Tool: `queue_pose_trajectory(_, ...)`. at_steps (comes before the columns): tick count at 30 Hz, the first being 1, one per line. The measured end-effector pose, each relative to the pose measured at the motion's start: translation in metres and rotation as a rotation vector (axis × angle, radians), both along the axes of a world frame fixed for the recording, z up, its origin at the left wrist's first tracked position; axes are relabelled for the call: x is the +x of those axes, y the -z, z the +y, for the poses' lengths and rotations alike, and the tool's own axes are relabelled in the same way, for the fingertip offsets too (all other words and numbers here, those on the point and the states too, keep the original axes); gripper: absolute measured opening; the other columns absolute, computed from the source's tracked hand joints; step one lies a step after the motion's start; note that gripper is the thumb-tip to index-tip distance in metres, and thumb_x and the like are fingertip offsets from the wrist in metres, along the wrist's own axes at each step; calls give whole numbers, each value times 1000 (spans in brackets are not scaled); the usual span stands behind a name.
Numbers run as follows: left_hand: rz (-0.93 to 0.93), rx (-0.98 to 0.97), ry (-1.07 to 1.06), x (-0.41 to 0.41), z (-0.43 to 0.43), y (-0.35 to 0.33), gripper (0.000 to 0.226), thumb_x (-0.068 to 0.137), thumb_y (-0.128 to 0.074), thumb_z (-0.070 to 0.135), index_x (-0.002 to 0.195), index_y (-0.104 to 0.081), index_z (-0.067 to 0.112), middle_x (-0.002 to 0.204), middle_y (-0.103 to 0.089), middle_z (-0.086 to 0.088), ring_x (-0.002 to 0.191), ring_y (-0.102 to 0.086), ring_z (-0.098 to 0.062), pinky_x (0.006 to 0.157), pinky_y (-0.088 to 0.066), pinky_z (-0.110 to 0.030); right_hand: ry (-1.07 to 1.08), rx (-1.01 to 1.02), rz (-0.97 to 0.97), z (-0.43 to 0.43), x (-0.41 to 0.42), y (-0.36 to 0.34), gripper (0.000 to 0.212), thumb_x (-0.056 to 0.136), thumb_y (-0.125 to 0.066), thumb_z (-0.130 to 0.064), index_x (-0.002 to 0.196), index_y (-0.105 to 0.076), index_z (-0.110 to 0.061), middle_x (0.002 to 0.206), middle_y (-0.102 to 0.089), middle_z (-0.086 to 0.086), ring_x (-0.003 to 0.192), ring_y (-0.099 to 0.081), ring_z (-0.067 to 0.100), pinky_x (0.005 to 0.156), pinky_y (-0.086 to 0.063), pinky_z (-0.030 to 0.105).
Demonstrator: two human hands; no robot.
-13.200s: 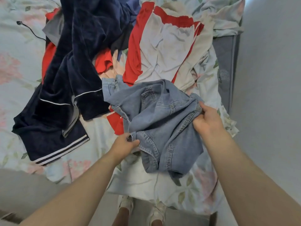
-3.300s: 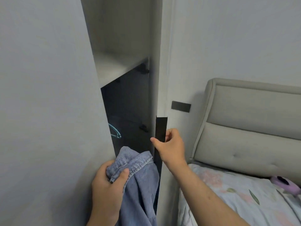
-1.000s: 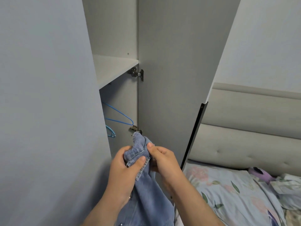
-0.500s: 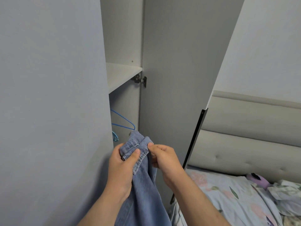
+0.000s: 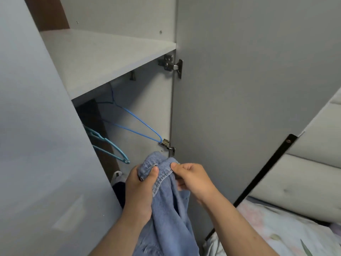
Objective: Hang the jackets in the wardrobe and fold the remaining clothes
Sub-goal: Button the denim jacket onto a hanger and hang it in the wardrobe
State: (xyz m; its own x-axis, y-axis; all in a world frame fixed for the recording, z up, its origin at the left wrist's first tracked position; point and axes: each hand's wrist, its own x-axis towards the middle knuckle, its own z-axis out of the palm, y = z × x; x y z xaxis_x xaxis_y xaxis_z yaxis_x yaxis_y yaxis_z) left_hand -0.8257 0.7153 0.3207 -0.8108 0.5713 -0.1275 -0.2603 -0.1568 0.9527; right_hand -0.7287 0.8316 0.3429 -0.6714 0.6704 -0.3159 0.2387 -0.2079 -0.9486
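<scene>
Access to the wardrobe [image 5: 118, 19] hanging compartment: partly obstructed.
The opening is bounded above by the shelf [image 5: 103, 58], on the left by the closed door panel [image 5: 36, 145] and on the right by the opened door [image 5: 249, 89]. Free room is left beneath the shelf. It is crossed by a blue wire hanger [image 5: 136, 124] and a teal hanger [image 5: 108, 146]; lower down, dark items [image 5: 120, 189] occupy the compartment.

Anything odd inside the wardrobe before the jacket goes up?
The blue wire hanger hangs askew, its lower tip beside the lower door hinge. The teal hanger also tilts. Both hands grip the bunched denim jacket.
</scene>
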Motion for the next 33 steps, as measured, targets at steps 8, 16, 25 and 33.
queue_pose_trajectory(8, -41, -34, -65, -32, 34, 54, 30, 66, -79, 40, 94, -70, 32, 99, -75, -7, 95, -72, -29, 90, -54, -57, 118, 661, -189, 90, -65, 37, 29, 86, -71, -27, 58, -63, -22, 59, -64, -15, 51, -54, -3, 53, -40, 10)
queue_pose_trajectory(16, 29, -94, -94, -60, 54, 80, 35, 65, -77, 47, 92, -68, 27, 95, -75, -10, 92, -72, -31, 88, -55, -59, 20, 659, -1, 121, -152, 58, 31, 82, -78, -27, 111, -74, -16, 102, -69, -10, 94, -63, 8, 85, -50, 26)
queue_pose_trajectory(25, -16, -103, -118, -74, 59, 93, 35, 64, -77, 46, 94, -70, 28, 95, -75, -9, 94, -71, -32, 90, -53, -60, -101, 570, -40, 124, -184, 66, 10, 88, -72, -29, 80, -75, -25, 62, -64, -18, 50, -49, 0, 60, -47, 28)
queue_pose_trajectory(33, -54, -87, -117, -74, 56, 93, 23, 71, -76, 34, 92, -69, 27, 99, -73, -14, 98, -70, -36, 92, -52, -61, -87, 293, 71, 118, -188, 61, 25, 99, -56, -16, 78, -69, -15, 84, -66, 6, 78, -62, 16, 71, -56, 35)
